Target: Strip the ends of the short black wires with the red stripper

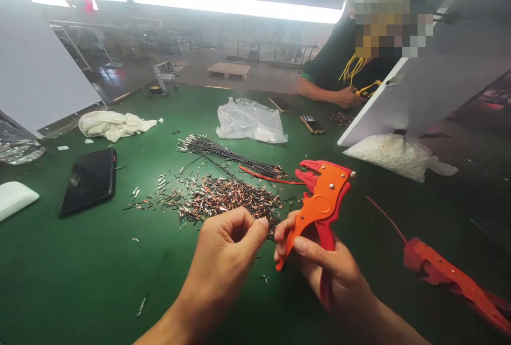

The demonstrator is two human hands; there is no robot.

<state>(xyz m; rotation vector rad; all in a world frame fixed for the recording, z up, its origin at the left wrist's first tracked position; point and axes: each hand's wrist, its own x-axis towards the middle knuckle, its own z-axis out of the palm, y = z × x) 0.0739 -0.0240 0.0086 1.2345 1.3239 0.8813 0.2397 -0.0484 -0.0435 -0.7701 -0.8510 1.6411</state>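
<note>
My right hand point(335, 270) is wrapped round the handles of an orange and red wire stripper point(319, 201), its jaws pointing up and away from me. Left of it, my left hand point(227, 260) is closed with thumb and forefinger pinched together. Whatever it may hold is too small or hidden to make out. Just beyond the left hand lies a heap of short wire scraps point(227, 198), black with copper-coloured ends. A bundle of black wires point(235, 156) with bared ends rests behind the heap. A red wire point(267, 177) runs between the bundle and the stripper's jaws.
A second stripper point(459, 276) lies at the right. A black phone point(90, 180), a white cloth point(114, 124) and a clear plastic bag point(249, 121) lie on the green table point(99, 281). Across it, a co-worker's hand point(349, 97) holds a yellow tool beside a white panel point(423, 79).
</note>
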